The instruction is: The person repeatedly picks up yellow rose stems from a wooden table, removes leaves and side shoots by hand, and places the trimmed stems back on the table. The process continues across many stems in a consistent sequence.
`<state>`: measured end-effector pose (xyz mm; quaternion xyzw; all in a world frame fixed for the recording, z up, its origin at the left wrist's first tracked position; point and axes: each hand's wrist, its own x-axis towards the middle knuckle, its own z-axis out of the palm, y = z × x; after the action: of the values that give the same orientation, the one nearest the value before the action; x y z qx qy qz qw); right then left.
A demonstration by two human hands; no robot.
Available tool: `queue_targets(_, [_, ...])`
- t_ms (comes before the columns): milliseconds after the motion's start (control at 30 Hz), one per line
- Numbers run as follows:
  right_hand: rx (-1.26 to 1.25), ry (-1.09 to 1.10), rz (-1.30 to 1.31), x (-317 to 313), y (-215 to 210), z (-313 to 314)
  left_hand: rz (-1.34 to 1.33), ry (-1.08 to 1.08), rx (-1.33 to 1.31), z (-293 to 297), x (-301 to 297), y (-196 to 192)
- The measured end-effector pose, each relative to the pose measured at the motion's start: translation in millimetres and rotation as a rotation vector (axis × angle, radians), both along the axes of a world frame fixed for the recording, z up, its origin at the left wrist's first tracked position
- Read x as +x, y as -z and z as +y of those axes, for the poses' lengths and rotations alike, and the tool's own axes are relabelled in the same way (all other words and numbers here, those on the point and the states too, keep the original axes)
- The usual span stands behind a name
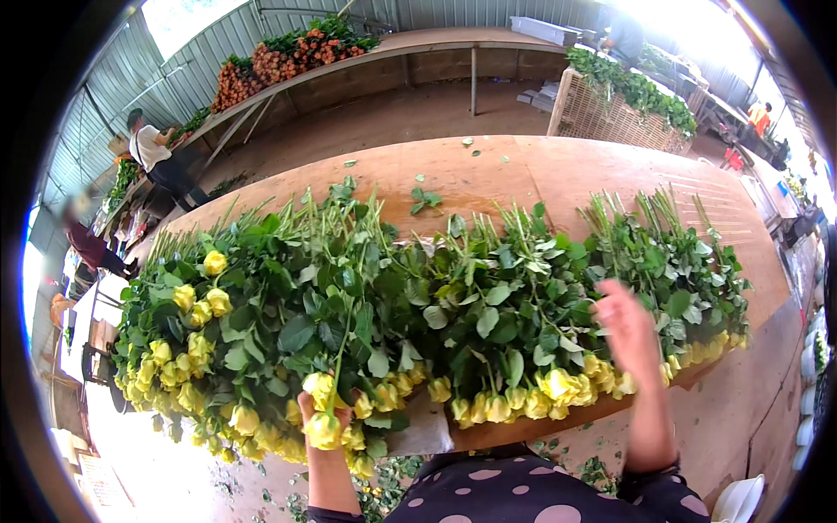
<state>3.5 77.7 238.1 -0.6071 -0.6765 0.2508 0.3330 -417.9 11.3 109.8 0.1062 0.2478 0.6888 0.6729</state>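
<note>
Yellow roses (558, 388) lie in leafy piles across the wooden table, blooms toward me and cut stems pointing away. At the table's near edge, my left hand (314, 420) is closed around yellow roses just below their blooms. Two blooms (323, 430) stand out at that hand, and a long leafy stem (349, 327) runs up from there over the pile; the fingers are partly hidden by petals. My right hand (626, 327) is raised over the right-hand pile (671, 288), blurred by motion, its fingers loosely apart with nothing visible in them.
Loose leaves lie on the wooden table (488, 170) and the floor. Beyond stands a long bench (445, 39) with orange flowers (288, 57). A wicker crate (602, 113) of greenery stands at the back right. People (157, 152) are at the left and far right. A white tub (739, 499) sits lower right.
</note>
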Motion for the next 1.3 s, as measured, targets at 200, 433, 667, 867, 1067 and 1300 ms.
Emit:
queue_targets(200, [-0.917,-0.262,0.856,-177.4,81.2,-13.8,0.774,0.137,-0.305,-1.6,60.3,-5.6])
queue_targets(433, [-1.117,-0.213,1.130,-181.6,107.8,-24.2,0.100,0.176,-0.242,1.7,67.5,4.7])
queue_targets(667, [-0.929,-0.200,1.313,-145.0,102.4,-33.3,-0.069,0.054,-0.116,-11.1,64.1,-17.2])
queue_targets(867, [-0.554,-0.200,1.288,-135.2,81.8,-61.1,1.416,0.322,0.229,-34.6,131.8,-39.6])
queue_targets(1067, [-0.604,0.170,1.146,-101.7,90.1,-28.0,1.540,0.270,0.146,4.8,193.9,-33.5])
queue_targets(1300, [-0.790,0.332,1.272,-69.5,99.6,-25.2,1.011,0.533,-0.158,14.1,213.1,4.9])
